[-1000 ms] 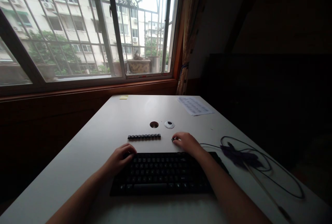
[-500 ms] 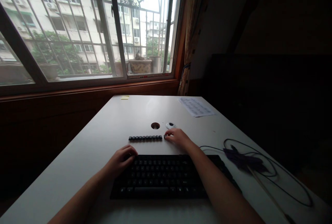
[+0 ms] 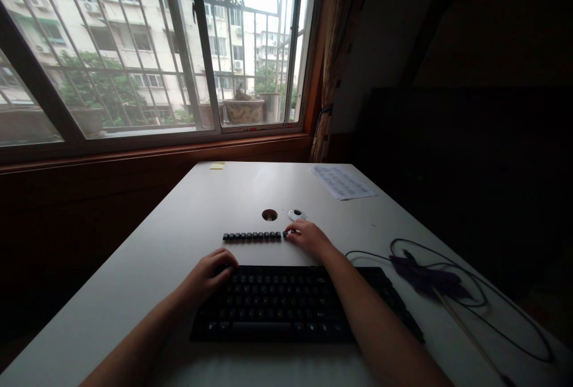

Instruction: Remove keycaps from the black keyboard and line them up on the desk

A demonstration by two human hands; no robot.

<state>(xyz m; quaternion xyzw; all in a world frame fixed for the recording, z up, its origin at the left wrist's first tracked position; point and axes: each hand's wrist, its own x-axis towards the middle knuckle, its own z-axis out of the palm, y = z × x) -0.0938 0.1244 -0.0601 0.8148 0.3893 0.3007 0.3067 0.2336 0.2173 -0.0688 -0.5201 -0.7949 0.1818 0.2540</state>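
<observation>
A black keyboard [image 3: 277, 300] lies on the white desk in front of me. My left hand [image 3: 217, 270] is at its far left corner, fingers curled over the edge. Beyond the keyboard, several black keycaps [image 3: 252, 236] stand in a straight row. At the right end of that row, my right hand [image 3: 307, 237] pinches a single black keycap [image 3: 285, 235] between thumb and fingertips, a small gap from the others. The keycap appears to touch the desk. My right forearm covers part of the keyboard's right side.
Just behind the right hand sit a white round lid-like object [image 3: 296, 215] and a cable hole [image 3: 269, 215]. Printed sheets [image 3: 344, 182] and a yellow sticky note [image 3: 217, 166] lie at the far edge. On the right are a coiled cable [image 3: 514, 330] and a purple cloth-like thing [image 3: 425, 276].
The whole view has shifted slightly. Both hands stay in nearly the same places, the right one still pinching the keycap.
</observation>
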